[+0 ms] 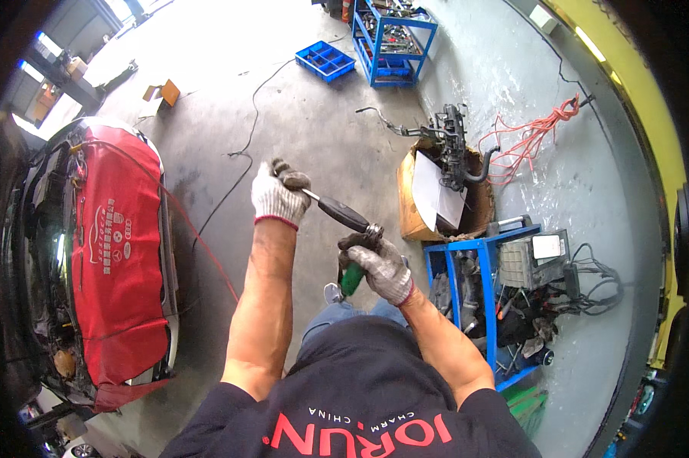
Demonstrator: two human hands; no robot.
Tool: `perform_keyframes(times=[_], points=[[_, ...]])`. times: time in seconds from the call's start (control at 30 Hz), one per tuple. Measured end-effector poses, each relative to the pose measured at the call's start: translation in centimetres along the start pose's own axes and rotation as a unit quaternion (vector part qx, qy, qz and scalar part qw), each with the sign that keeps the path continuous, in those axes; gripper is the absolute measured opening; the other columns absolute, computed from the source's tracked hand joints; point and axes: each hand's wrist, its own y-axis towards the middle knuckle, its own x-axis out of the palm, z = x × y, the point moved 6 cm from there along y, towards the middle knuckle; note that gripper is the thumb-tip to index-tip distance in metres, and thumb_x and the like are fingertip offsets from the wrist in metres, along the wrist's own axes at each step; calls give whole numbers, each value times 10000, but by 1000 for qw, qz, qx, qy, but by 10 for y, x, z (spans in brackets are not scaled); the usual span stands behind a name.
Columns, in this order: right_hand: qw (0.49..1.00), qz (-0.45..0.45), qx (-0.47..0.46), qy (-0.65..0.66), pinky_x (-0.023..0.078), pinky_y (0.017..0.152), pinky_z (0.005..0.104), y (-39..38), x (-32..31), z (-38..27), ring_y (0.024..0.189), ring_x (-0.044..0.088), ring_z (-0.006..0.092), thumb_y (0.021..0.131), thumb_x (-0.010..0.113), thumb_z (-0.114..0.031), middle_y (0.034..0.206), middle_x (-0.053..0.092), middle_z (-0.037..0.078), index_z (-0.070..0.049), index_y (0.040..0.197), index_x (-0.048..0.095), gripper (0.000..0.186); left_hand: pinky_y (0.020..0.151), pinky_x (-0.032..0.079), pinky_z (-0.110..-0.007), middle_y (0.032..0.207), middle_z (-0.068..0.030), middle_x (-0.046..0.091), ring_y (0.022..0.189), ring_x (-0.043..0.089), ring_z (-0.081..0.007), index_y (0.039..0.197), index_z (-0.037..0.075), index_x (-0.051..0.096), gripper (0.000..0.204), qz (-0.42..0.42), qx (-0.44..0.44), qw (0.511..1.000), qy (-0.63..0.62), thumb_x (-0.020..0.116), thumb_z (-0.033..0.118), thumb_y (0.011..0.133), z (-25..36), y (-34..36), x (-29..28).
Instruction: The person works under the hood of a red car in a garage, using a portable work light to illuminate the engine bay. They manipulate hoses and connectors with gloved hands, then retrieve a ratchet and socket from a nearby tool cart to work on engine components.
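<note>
My left hand [279, 195], in a grey work glove with a red cuff, grips the thin metal end of a long black shaft-like tool [343, 214]. My right hand [381, 269], gloved the same way, holds the shaft's thicker ringed end and also a green-handled tool [351, 279] that points down. Both hands are raised in front of my chest, over the concrete floor.
A car with an open bonnet and a red fender cover [119, 252] stands at the left. A blue cart [482, 298] full of parts is at my right, a cardboard box [436, 200] with a car part behind it, and blue racks [394, 38] and a tray [325, 61] farther off. A cable [241, 153] crosses the floor.
</note>
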Motion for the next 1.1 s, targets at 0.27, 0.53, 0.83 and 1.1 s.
perform_keyframes(times=[0.27, 0.53, 0.83, 1.1], points=[[955, 148, -79, -246, 529, 703, 271, -41, -15, -21, 770, 642, 115, 913, 754, -191, 879, 694, 25, 3, 1087, 709, 265, 414, 348, -280, 601, 34, 416, 456, 378, -126, 821, 138, 514, 192, 0, -55, 998, 29, 506, 258, 971, -37, -18, -39], [926, 105, 158, 326, 575, 662, 429, -60, -7, 30, 655, 660, 231, 925, 677, -524, 695, 654, 11, -123, 953, 684, 402, 400, 246, -273, 612, 63, 380, 473, 327, -100, 874, 188, 510, 389, 10, 30, 999, 9, 473, 528, 1058, -58, -73, -25], [986, -59, 154, -12, 577, 666, 435, -28, 94, 60, 659, 649, 207, 970, 620, -419, 658, 587, -8, -99, 870, 661, 337, 384, 200, -264, 602, 68, 283, 466, 248, -96, 845, 171, 443, 430, -13, 151, 978, -140, 413, 529, 1081, 87, -116, -99], [464, -433, -207, -744, 558, 775, 392, 93, 264, 116, 796, 712, 307, 793, 846, -254, 791, 711, 140, -82, 862, 742, 212, 389, 309, -272, 608, 45, 425, 438, 348, -107, 906, 151, 542, 419, 210, 161, 949, -169, 411, 511, 1076, 258, -98, -255]])
